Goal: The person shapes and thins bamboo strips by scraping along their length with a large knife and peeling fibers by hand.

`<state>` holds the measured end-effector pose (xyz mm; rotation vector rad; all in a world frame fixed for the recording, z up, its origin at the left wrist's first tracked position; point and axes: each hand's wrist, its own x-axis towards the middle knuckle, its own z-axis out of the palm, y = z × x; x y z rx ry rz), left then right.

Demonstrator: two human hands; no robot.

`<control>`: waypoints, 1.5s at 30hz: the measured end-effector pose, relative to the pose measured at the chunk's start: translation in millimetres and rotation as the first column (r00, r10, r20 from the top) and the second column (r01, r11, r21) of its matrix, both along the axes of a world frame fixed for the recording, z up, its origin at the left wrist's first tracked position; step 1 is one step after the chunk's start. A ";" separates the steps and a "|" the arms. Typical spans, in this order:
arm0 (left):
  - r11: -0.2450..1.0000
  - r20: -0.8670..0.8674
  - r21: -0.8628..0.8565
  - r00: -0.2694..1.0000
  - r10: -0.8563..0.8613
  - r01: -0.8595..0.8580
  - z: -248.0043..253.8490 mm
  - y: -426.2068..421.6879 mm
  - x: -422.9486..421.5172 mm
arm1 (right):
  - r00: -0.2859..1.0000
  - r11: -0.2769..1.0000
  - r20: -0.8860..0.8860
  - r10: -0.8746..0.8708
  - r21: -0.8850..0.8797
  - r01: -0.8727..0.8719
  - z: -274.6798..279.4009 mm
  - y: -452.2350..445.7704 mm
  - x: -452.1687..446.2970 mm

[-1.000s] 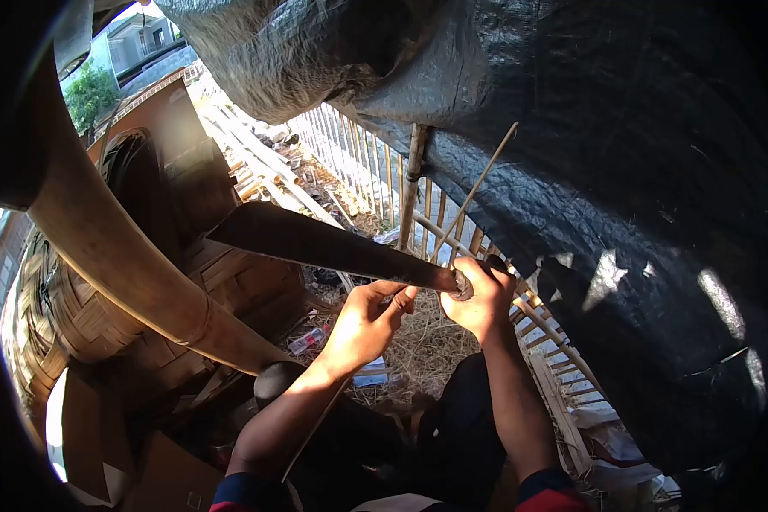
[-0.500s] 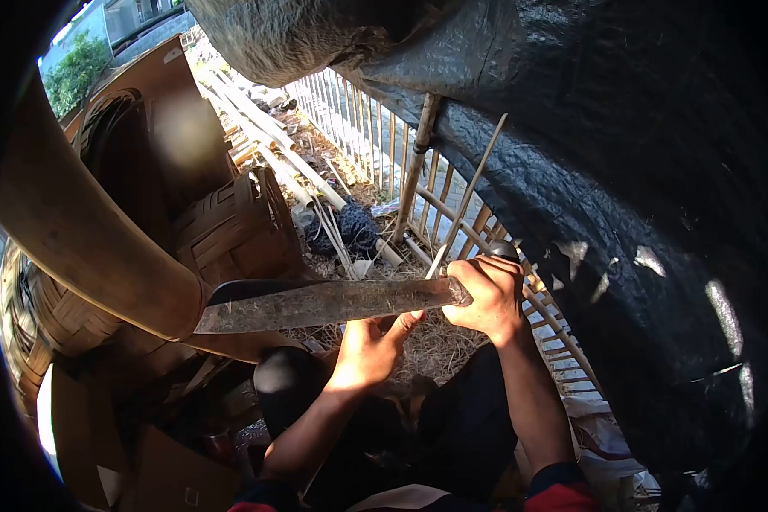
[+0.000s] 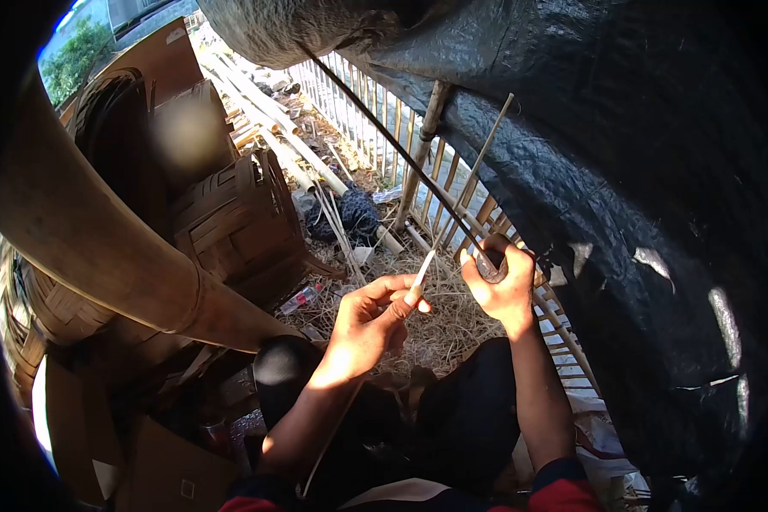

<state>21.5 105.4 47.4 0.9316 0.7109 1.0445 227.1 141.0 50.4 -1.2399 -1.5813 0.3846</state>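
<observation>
My left hand [image 3: 367, 320] pinches a bamboo strip [image 3: 423, 270] between thumb and fingers, its pale end pointing up and away. A thin light strand [image 3: 333, 431] runs down past my left forearm; whether it is part of the same strip is hidden. Closed round the handle of a machete [image 3: 392, 147] is my right hand [image 3: 505, 283]. The blade appears almost edge-on, a dark line slanting up and left. Behind it, a long thin stick [image 3: 491, 141] slants upward; I cannot tell if it joins the held strip.
A thick bamboo pole [image 3: 136, 273] crosses the left side, before woven baskets [image 3: 235, 213]. Black plastic sheeting [image 3: 657, 154] hangs at right beside a bamboo fence [image 3: 371, 115]. Fibre shavings [image 3: 448, 341] cover the ground between my knees. Bamboo poles [image 3: 273, 119] lie farther off.
The machete has swung from lying flat across, above my left hand, to pointing up and away. My left hand has risen slightly, and the pale strip end in it now shows.
</observation>
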 end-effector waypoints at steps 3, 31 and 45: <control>1.000 -0.009 -0.002 1.000 0.011 -0.011 3.1 -1.3 1.1 | 0.978 0.995 0.208 0.006 0.097 -0.026 2.6 -3.7 -5.0; 0.986 -0.288 0.077 0.944 0.163 -0.147 -4.8 -12.5 4.3 | 0.766 0.950 0.637 -0.086 0.285 -0.131 7.8 -7.0 7.4; 0.983 -0.242 0.127 0.958 0.157 -0.129 -0.9 -12.9 4.6 | 0.837 0.934 0.445 -0.319 0.298 0.198 -2.8 11.1 53.7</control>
